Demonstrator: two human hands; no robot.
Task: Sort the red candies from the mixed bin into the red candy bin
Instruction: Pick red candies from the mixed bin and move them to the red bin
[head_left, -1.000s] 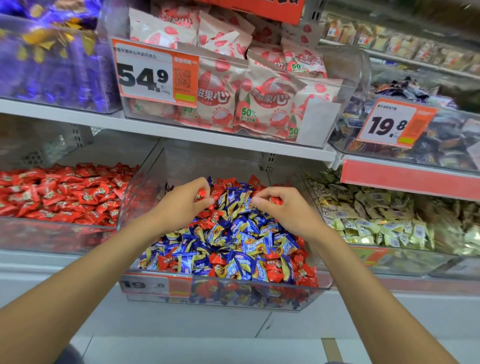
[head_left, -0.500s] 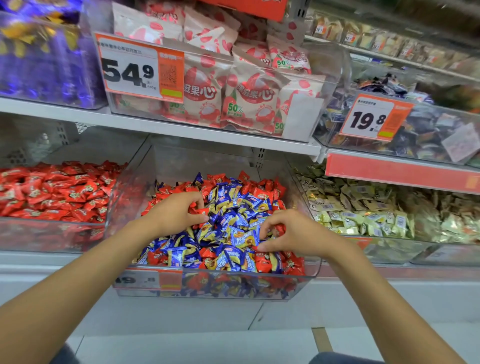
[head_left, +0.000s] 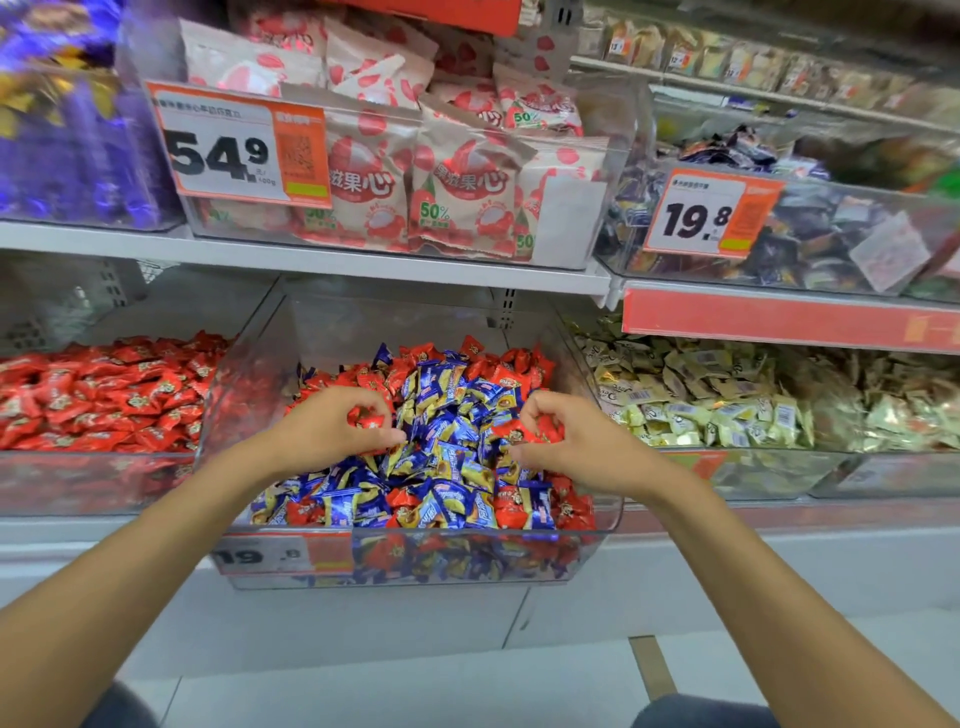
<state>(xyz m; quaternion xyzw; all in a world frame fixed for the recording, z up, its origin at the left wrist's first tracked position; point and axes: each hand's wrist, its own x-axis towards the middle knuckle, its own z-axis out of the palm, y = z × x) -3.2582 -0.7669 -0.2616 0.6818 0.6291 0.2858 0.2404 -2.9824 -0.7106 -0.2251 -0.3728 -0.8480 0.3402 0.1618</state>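
— Where do the reds go from here?
— I see both hands in the mixed bin (head_left: 613, 512): left hand (head_left: 332, 426) pinched on a red candy (head_left: 366, 417), right hand (head_left: 566, 441) pinched on another red candy (head_left: 524, 430). The red candy bin (head_left: 93, 478) sits just left, touching it
— Which hand first?
— I'd say the left, it's nearer; the right must cross over

Upper-shelf price tag (head_left: 236, 148) reads "54.9"; another price tag (head_left: 709, 214) "19.8"; pink bags (head_left: 465, 200) show "50%".
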